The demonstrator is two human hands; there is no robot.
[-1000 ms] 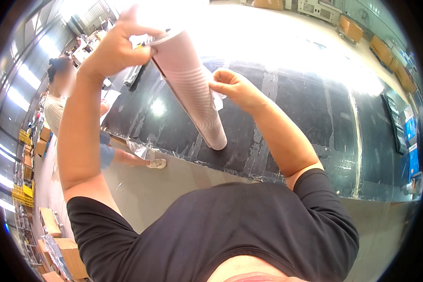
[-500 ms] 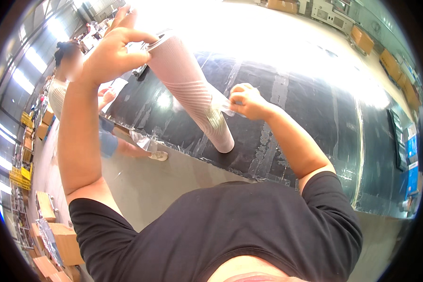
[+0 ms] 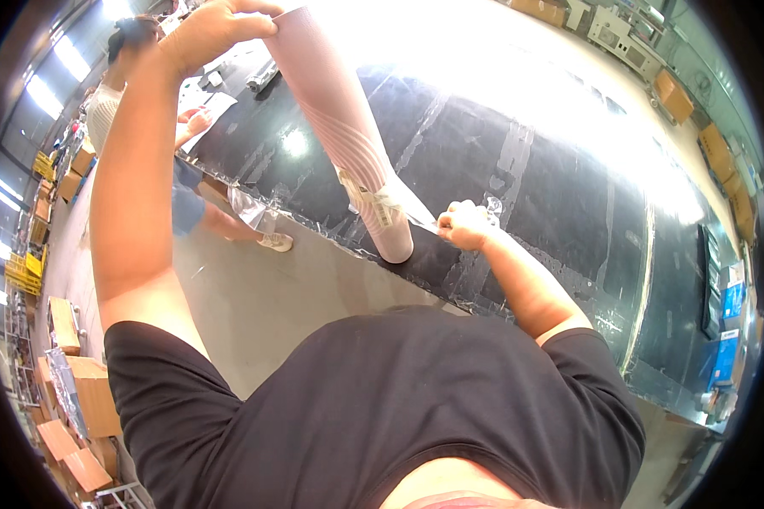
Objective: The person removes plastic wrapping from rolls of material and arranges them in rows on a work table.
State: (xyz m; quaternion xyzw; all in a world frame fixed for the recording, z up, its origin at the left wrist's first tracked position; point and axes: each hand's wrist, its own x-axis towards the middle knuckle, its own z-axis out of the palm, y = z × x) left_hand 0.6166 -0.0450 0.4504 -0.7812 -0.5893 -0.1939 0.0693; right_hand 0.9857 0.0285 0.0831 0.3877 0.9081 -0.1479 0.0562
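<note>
A pink rolled-up mat (image 3: 339, 93) with wavy grooves stands tilted on the black tabletop (image 3: 450, 161), its lower end resting near the edge. My left hand (image 3: 212, 30) is closed on the upper end of the roll, thumb and fingers at its rim; part of that hand is cut off by the top of the picture. Around the lower part runs a clear plastic strip (image 3: 412, 204) over a label-like patch (image 3: 389, 214). My right hand (image 3: 464, 226) pinches the strip's free end and holds it taut, out to the right of the roll.
Across the table's left corner stands a person (image 3: 109, 114), hands by white paper (image 3: 212, 114). Crumpled clear film (image 3: 246, 206) hangs at the table edge. A black tray-like item (image 3: 709, 280) and blue boxes (image 3: 725, 356) lie at the right. Cardboard boxes (image 3: 93, 394) stand at lower left.
The roll's upper end and my left hand have moved up in the picture. My right hand has moved down and right with the strip, which now stretches longer and wraps the roll lower down.
</note>
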